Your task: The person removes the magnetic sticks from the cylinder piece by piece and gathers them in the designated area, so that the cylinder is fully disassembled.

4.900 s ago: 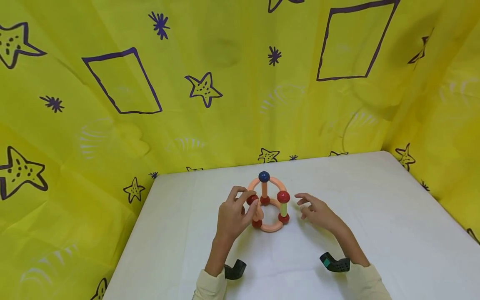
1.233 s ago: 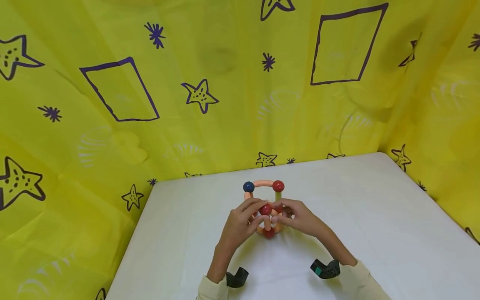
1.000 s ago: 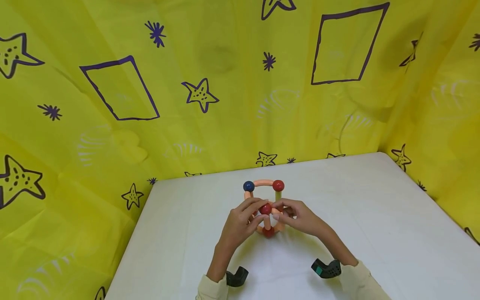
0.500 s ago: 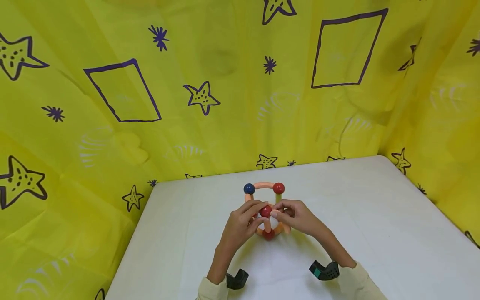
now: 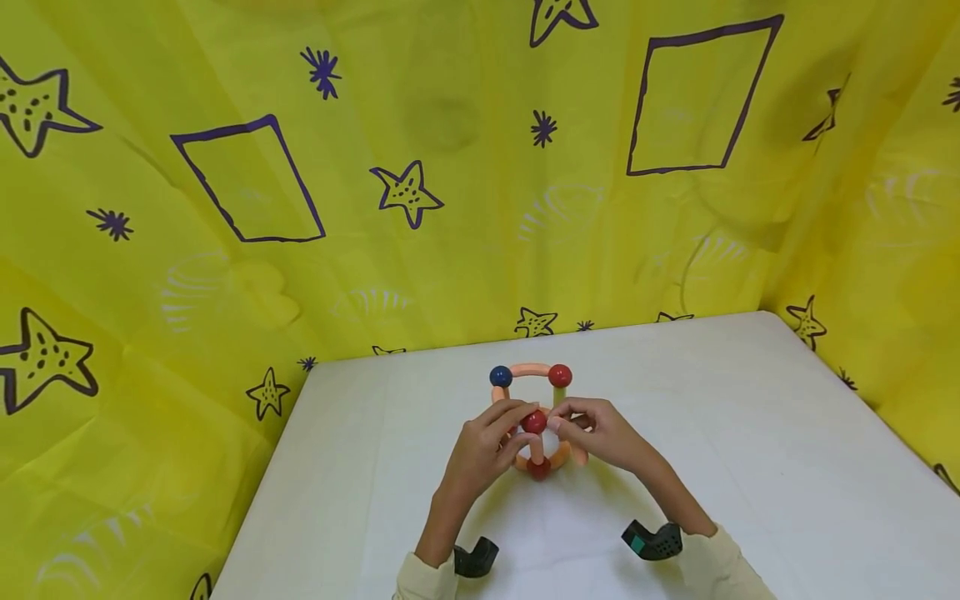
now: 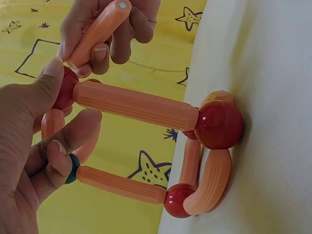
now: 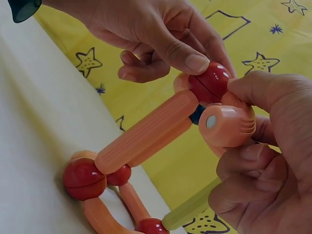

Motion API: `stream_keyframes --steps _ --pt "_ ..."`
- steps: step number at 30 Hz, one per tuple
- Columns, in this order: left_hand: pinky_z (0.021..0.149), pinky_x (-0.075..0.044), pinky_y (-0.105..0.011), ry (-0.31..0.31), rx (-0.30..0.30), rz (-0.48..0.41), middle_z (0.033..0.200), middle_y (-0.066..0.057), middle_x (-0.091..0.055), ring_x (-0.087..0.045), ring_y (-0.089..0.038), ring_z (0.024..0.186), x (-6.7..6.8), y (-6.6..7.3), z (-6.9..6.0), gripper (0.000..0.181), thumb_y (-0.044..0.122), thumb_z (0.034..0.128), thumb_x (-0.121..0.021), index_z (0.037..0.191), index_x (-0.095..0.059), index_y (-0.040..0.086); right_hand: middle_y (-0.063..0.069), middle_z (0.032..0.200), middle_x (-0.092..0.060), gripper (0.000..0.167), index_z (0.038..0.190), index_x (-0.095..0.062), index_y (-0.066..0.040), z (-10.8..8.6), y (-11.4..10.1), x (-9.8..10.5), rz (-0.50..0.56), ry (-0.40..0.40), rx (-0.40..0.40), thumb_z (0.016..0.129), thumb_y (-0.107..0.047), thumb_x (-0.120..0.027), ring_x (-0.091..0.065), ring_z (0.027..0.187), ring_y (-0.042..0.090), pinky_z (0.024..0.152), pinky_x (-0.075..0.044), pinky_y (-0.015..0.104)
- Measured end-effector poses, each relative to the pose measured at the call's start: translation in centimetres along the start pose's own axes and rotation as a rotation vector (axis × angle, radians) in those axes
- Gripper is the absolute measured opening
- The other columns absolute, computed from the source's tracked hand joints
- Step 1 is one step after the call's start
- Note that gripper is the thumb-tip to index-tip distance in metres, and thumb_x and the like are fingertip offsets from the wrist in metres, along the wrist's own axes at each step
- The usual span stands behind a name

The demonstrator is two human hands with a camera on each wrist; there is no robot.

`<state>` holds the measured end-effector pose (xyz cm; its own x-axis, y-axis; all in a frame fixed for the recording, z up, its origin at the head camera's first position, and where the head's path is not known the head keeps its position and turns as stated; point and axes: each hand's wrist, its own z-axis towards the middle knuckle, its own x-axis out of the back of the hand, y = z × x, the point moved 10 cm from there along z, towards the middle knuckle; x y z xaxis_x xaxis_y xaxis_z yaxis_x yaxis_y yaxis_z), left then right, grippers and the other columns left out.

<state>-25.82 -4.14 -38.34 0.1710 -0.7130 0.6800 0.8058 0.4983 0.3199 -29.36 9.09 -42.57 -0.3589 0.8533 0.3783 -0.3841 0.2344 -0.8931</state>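
A magnetic stick-and-ball frame stands on the white table, with orange sticks joining red balls at its base. My left hand pinches the red ball on top of the front upright stick. In my right hand, thumb and fingers grip a loose orange magnetic stick. One end of that stick lies against or very near the pinched ball; contact is hard to tell. A blue ball and another red ball top the back uprights, joined by a curved orange stick. A green upright is partly hidden.
The white table extends to both sides of the frame. A yellow patterned sheet hangs behind and beside it. Each wrist wears a black camera mount, such as the right one.
The frame has turned, bringing the blue ball to the back left. My right hand, empty earlier, now grips an orange stick, which has tilted lately. My left hand keeps pinching a red ball.
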Motion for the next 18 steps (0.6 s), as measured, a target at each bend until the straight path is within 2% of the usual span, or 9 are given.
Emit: stream_keyframes --steps 3,5,8,10,15,18 --pt "0.071 -0.050 -0.009 0.003 -0.001 0.000 0.111 -0.003 -0.067 -0.067 -0.014 0.079 0.0 0.1 0.1 0.040 0.021 0.0871 -0.072 0.125 -0.065 0.011 0.024 0.089 -0.063 0.020 0.103 -0.067 -0.001 -0.1 0.3 0.3 0.008 -0.018 -0.024 0.098 -0.017 -0.058 -0.063 0.072 0.015 0.067 -0.054 0.026" --pt "0.070 -0.051 -0.009 0.005 -0.001 0.003 0.111 -0.004 -0.067 -0.067 -0.014 0.079 0.1 0.1 0.1 0.040 0.021 0.0866 -0.072 0.125 -0.065 0.011 0.024 0.088 -0.063 0.023 0.106 -0.067 0.000 -0.1 0.6 0.4 0.015 -0.036 -0.042 0.099 -0.019 -0.057 -0.060 0.067 0.013 0.060 -0.052 0.025" --pt "0.070 -0.052 -0.012 0.007 0.000 0.004 0.111 -0.004 -0.067 -0.067 -0.014 0.079 0.1 0.1 0.1 0.040 0.021 0.0865 -0.072 0.125 -0.065 0.011 0.019 0.083 -0.061 0.027 0.110 -0.065 0.002 -0.2 1.2 0.6 0.034 -0.062 -0.084 0.100 -0.022 -0.056 -0.049 0.053 0.009 0.047 -0.043 0.020" --pt "0.070 -0.054 -0.015 0.006 0.001 0.001 0.111 -0.004 -0.067 -0.068 -0.016 0.080 0.0 0.1 0.0 0.040 0.021 0.0866 -0.072 0.125 -0.065 0.011 0.015 0.077 -0.060 0.028 0.112 -0.064 0.001 -0.4 1.7 0.8 0.055 -0.078 -0.108 0.100 -0.023 -0.056 -0.043 0.047 0.007 0.043 -0.036 0.018" --pt "0.070 -0.053 -0.013 0.008 -0.009 0.018 0.111 -0.004 -0.068 -0.068 -0.017 0.080 -0.1 0.1 0.1 0.041 0.021 0.0865 -0.072 0.126 -0.064 0.011 0.011 0.076 -0.058 0.030 0.117 -0.062 0.000 -0.9 2.8 1.2 0.112 -0.129 -0.154 0.100 -0.024 -0.055 -0.038 0.045 0.006 0.042 -0.032 0.015" --pt "0.071 -0.051 -0.010 0.009 -0.014 0.028 0.111 -0.004 -0.068 -0.068 -0.017 0.078 0.0 0.2 0.1 0.042 0.021 0.0862 -0.073 0.126 -0.064 0.011 0.011 0.083 -0.060 0.035 0.121 -0.059 0.003 -1.3 3.8 1.5 0.134 -0.154 -0.203 0.100 -0.025 -0.055 -0.038 0.048 0.007 0.043 -0.030 0.016"
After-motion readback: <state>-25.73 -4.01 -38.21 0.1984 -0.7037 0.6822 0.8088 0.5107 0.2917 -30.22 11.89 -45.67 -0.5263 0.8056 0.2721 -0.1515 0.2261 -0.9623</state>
